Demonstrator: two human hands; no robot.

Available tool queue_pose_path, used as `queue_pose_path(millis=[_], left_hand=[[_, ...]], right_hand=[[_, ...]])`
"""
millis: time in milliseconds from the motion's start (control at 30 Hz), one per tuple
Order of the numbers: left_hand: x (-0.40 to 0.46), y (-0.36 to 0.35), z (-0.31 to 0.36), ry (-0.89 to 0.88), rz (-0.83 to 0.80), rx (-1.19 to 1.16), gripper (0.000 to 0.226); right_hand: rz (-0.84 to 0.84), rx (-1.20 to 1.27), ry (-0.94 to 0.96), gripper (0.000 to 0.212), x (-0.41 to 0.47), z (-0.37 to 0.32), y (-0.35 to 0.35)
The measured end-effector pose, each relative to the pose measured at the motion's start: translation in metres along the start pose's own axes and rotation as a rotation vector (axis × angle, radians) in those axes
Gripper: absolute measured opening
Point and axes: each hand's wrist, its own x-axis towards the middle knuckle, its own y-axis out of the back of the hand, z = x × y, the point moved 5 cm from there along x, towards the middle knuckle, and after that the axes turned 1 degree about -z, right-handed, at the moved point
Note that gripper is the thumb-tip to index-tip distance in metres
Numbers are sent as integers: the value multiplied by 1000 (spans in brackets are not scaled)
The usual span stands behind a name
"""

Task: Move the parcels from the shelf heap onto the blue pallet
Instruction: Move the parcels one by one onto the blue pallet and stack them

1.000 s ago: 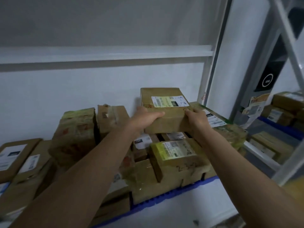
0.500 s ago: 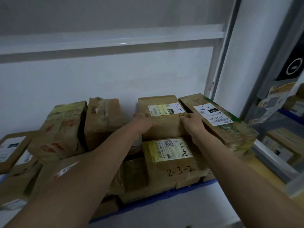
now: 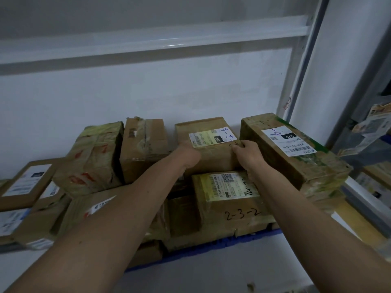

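Labelled box (image 3: 208,144) atop 2-3-2 box (image 3: 230,199); long box (image 3: 296,153) right; taped boxes (image 3: 118,153) left.

A pale wall (image 3: 148,96) is filling the view, a white horizontal beam (image 3: 148,44) crossing at twelve o'clock. A grey metal upright (image 3: 304,60) is rising at two o'clock under dim light.

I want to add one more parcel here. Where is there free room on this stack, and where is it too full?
Free: the low flat parcels at far left, and the top of the long box at right. Crowded: the middle, where both hands hold the labelled box tight against the long box and near the taped box.
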Motion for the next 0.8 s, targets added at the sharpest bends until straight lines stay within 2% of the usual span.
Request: queue_pose_path(millis=[133,300,400,533,633,700,800], left_hand=[[-5,2,-1,19,19,112,46],[-19,4,6,31,137,380,42],[-15,-7,1,82,91,514,52],[-28,-12,1,81,45,537,62],[-39,-17,9,-59,44,513,60],[-48,-26,16,-228,14,500,61],[-65,-46,26,-526,-115,461,81]], right_hand=[[-37,-19,-9,18,-2,-5,-11],[-26,-14,-43,25,1,3,-19],[-15,-7,-57,29,-2,3,-19],[-18,-5,-61,33,-11,0,-19],[-38,-28,-18,32,-15,-5,-22],[-49,-60,6,29,-18,-8,-20],[-56,-100,41,30,-24,-11,-13]])
